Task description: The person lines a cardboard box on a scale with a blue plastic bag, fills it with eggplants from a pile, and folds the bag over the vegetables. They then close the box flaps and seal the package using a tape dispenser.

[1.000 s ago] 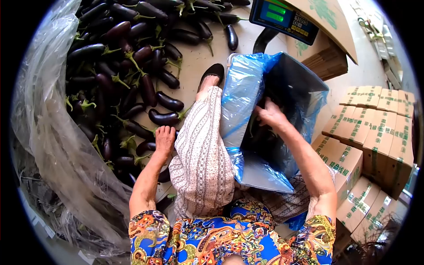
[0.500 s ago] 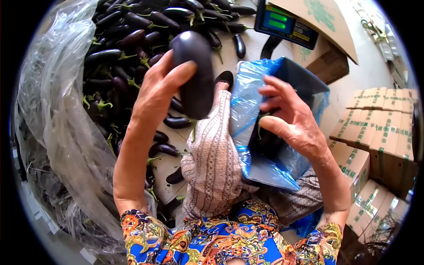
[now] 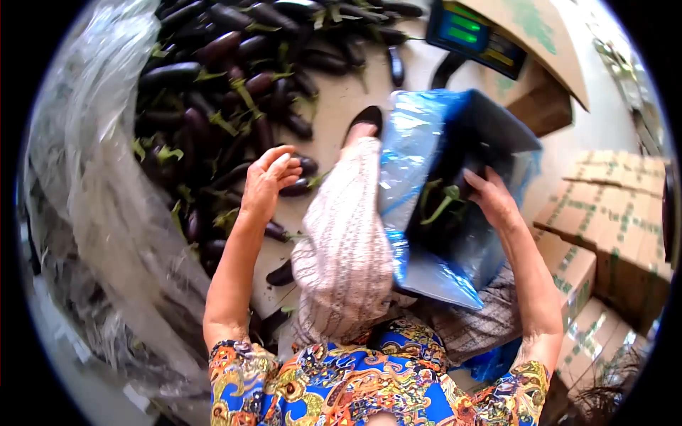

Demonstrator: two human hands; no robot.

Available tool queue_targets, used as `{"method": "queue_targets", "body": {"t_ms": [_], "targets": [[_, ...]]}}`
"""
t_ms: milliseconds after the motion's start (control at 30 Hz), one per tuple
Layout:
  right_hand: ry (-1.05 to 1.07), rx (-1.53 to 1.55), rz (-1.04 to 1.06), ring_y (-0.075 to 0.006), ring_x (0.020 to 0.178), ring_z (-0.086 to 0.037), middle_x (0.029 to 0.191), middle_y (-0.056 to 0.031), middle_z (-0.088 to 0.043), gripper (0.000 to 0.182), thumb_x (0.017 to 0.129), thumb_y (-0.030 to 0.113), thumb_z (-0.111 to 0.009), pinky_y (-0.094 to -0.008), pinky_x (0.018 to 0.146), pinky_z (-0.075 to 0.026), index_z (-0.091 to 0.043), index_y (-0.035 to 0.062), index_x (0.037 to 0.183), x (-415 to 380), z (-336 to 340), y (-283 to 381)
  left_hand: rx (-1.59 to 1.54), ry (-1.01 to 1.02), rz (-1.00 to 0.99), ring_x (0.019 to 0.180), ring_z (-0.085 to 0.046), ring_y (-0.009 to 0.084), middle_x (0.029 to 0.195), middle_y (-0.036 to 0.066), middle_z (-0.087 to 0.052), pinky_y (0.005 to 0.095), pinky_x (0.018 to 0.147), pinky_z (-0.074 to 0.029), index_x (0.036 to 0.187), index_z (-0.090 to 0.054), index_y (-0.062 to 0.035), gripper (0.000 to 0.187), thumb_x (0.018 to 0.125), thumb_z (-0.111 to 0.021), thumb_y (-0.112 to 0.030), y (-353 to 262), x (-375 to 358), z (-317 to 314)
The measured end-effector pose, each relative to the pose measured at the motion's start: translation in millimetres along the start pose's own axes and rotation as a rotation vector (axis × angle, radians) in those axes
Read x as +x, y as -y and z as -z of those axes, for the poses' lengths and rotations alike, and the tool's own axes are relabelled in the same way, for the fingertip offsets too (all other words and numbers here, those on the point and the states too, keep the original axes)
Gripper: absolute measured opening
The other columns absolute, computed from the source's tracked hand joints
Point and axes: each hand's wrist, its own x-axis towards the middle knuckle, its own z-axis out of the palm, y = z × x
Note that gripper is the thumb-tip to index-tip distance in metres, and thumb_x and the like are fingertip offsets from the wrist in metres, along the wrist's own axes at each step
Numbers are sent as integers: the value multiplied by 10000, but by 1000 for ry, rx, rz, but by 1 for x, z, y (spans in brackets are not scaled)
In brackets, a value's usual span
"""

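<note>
My left hand is up over the floor, empty, fingers loosely spread and a bit curled, touching nothing. It hangs just above the near edge of the eggplant pile, closest to a dark eggplant lying right beside my fingertips.

My right hand is inside the blue-lined box, fingers wrapped round an eggplant in the box, its dark end sticking out past my fingers. Green stems of other eggplants show in the box just left of that hand. The blue plastic liner folds over the box rim and down its near side.

My leg in striped trousers runs between the pile and the box, black shoe at the far end. The box leans against that leg.

Clear plastic sheeting bunches along the left of the pile.

A scale display sits beyond the box, green lit readouts, digits too blurred to read, keypad beside them. An open brown carton is behind it with a green print I can't read. Stacked cartons on the right carry green tape and green printed characters, motion-blurred, not legible. My patterned top fills the bottom edge.
</note>
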Motion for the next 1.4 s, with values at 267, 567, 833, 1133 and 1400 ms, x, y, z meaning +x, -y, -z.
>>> {"method": "queue_targets", "body": {"t_ms": [267,567,833,1133,1400], "targets": [[-40,-222,-30,-206,1223,-483,1464,-60,-401,904,909,416,-665,-327,899,-446,-102,139,1560,17,-8,-29,133,-657,240,751,-651,149,880,89,-671,229,622,-513,1159,-599,23,281,922,-548,-119,169,-85,184],[-157,-493,20,-330,1317,-429,1530,-193,-291,956,883,504,-654,-411,994,-434,-101,113,1558,5,-27,-20,868,-606,-123,901,-652,295,977,145,-639,381,825,-513,1051,-650,-41,220,846,-608,-109,194,-92,127],[-76,-479,-1,-297,1166,-550,1336,-219,-516,781,887,396,-673,-384,925,-471,-318,-14,1449,-1,-12,-21,1563,-335,-515,1248,-461,370,1302,161,-524,443,980,-422,1219,-565,-31,441,779,-587,-22,166,-51,138],[-458,-1334,724,-391,1066,-533,1159,-208,-573,409,795,80,-672,-438,932,-449,-574,0,1185,-56,33,32,1986,110,-595,1058,-520,291,1062,80,-552,436,906,-395,1117,-574,-109,481,654,-702,-130,169,32,182],[-603,-1086,495,-459,1180,-457,1275,-283,-455,761,786,319,-736,-488,1022,-386,-389,11,1389,-35,69,2,923,-403,-395,1059,-604,297,1184,157,-616,360,926,-482,1352,-460,10,671,795,-742,-235,-25,20,59]]}}
